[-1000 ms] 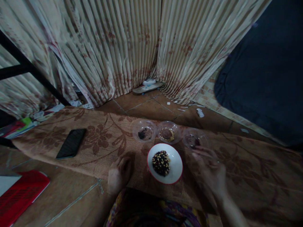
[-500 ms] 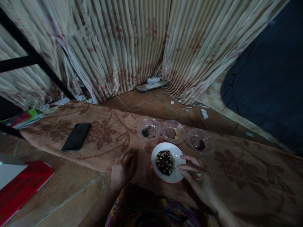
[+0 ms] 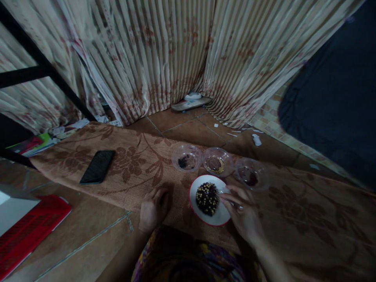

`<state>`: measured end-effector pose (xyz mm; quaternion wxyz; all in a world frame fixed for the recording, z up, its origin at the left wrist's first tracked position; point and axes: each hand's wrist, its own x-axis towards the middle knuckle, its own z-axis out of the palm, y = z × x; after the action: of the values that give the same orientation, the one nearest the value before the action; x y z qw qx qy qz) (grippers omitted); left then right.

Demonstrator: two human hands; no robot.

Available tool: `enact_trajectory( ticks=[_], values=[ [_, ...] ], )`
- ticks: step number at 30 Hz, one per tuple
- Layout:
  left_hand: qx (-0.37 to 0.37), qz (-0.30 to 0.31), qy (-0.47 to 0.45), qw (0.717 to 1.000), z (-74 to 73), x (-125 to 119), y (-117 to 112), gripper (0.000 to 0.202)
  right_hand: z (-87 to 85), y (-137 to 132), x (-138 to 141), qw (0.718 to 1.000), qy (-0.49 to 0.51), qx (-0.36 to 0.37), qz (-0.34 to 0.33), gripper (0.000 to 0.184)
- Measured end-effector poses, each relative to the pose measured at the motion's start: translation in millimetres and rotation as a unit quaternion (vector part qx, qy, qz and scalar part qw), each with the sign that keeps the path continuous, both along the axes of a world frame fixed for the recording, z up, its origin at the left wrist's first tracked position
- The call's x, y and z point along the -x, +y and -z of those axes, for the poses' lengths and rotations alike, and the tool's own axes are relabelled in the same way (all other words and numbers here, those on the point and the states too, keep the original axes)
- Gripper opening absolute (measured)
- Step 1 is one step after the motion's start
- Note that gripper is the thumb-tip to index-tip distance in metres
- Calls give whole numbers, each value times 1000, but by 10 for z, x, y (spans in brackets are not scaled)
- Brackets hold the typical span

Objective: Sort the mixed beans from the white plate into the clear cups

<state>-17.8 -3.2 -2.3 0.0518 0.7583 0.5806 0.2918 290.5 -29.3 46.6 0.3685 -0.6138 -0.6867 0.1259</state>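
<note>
My right hand (image 3: 242, 209) is at the right side of a white plate (image 3: 225, 215) with a red rim. Pinched in its fingers is a thin, shiny metal tool that looks like tweezers (image 3: 235, 204); its tip is hard to make out. A mixed pile of dark and yellow beans (image 3: 207, 198) lies on the plate's left part. My left hand (image 3: 153, 209) rests on the cloth left of the plate, loosely curled with nothing visible in it. Behind the plate stand three clear plastic bowls: one with black beans (image 3: 184, 161), one with yellow beans (image 3: 217, 168), one with dark red beans (image 3: 252, 179).
A brown flowered cloth (image 3: 132, 176) covers the long narrow table. A black phone (image 3: 97, 167) lies on its left part. Beyond are striped curtains (image 3: 176, 51), a skateboard (image 3: 191, 104) and scraps on the tiled floor. A red and white box (image 3: 35, 227) is at lower left.
My right hand has shifted slightly up and inward at the plate's right side, fingers drawn closer together. My left hand stays put. The whole view has shifted slightly.
</note>
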Motion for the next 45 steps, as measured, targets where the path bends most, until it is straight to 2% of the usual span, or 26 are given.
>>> enact_trajectory(
  ticks=[3, 5, 7, 9, 11, 13, 18, 21, 26, 31, 36, 38, 40, 45],
  values=[
    [0, -7, 4, 1000, 4, -6, -5, 20, -39, -54, -161, 998, -1, -27, 62, 28],
    [-3, -13, 6, 1000, 1, -11, -7, 19, -88, -122, -191, 997, 19, -7, 76, 27],
    [-5, -14, 5, 1000, -6, -15, -8, 19, -131, -195, -141, 997, 44, 30, 56, 24],
    [-5, -15, 6, 1000, -14, -18, -7, 20, -149, -245, -40, 996, 58, 63, 8, 22],
    [-6, -16, 10, 1000, -18, -18, -6, 20, -133, -253, 52, 995, 51, 80, -44, 20],
    [-10, -15, 14, 1000, -18, -18, -5, 19, -88, -219, 83, 994, 36, 82, -65, 20],
    [-14, -12, 13, 1000, -10, -15, -6, 18, 16, -104, -109, 1000, 8, 18, 22, 24],
    [-9, -13, 8, 1000, -7, -15, -9, 18, -39, -122, -225, 998, 12, 3, 58, 26],
    [-6, -13, 1, 1000, -16, -18, -12, 17, -178, -136, -248, 998, 12, -10, 63, 26],
    [-8, -8, -9, 1000, -11, -15, -7, 16, -133, -119, -229, 998, -23, -41, 35, 26],
    [-14, -7, -8, 1000, 3, -11, -3, 16, -90, -386, -116, 999, -11, 41, -18, 20],
    [-16, -10, -4, 1000, -1, -15, -3, 16, -102, -450, -77, 997, -12, 47, -52, 17],
    [-14, -12, -4, 1000, -8, -20, -4, 16, -107, -426, -83, 998, -11, 31, -55, 17],
    [-14, -12, -10, 1000, -18, -28, -12, 16, -15, -181, -187, 996, -51, -68, 29, 20]
  ],
)
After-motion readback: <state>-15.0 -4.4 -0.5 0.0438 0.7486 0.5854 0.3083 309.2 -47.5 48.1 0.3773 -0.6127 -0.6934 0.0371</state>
